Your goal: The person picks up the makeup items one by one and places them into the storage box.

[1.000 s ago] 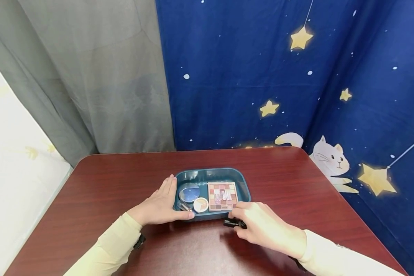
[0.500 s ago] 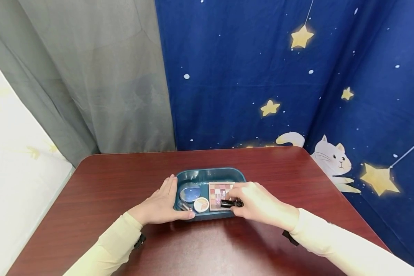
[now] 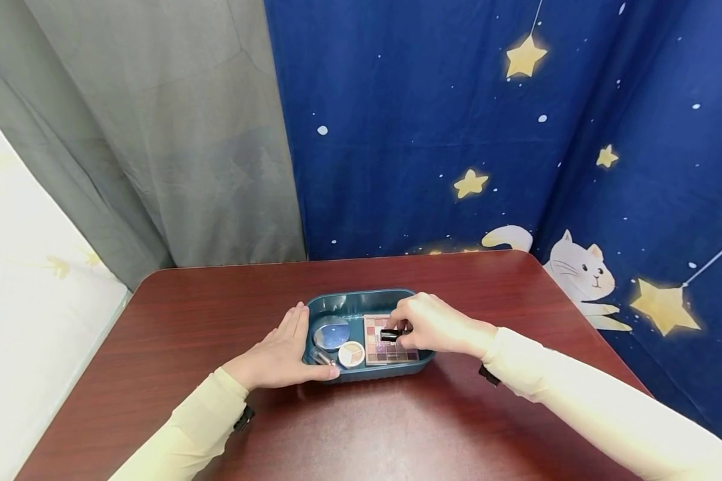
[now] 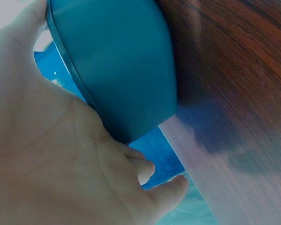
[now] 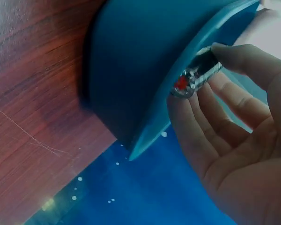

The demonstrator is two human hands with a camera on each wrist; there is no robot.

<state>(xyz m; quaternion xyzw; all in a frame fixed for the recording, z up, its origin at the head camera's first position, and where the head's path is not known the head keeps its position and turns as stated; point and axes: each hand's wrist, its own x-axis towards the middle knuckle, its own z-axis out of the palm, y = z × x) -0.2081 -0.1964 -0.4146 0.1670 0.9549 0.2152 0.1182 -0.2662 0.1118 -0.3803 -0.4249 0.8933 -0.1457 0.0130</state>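
A teal plastic bin [image 3: 373, 375] sits on the table with makeup inside. My left hand [image 3: 279, 354] lies along its left end, fingers straight and thumb on the front rim. In the right wrist view, my right hand [image 5: 243, 117] pinches a shiny black lipstick tube [image 5: 207, 68] with a red end, between thumb and fingers at the bin's rim. The head view has this tube above the eyeshadow palette [image 3: 374, 349]. Left of the palette lie a round three-colour concealer pan [image 3: 351, 355], a blue-topped round compact [image 3: 332, 333] and a small silvery tube [image 3: 322, 358].
The reddish-brown wooden table [image 3: 216, 300] has rounded far corners. Behind it hang a grey curtain [image 3: 168, 133] and a blue curtain [image 3: 397, 133] printed with stars and a white cat. A white surface [image 3: 24, 267] stands at the left.
My right hand has carried the lipstick from in front of the bin, up over the front rim and inward above the palette. My left hand has stayed at the bin's left end.
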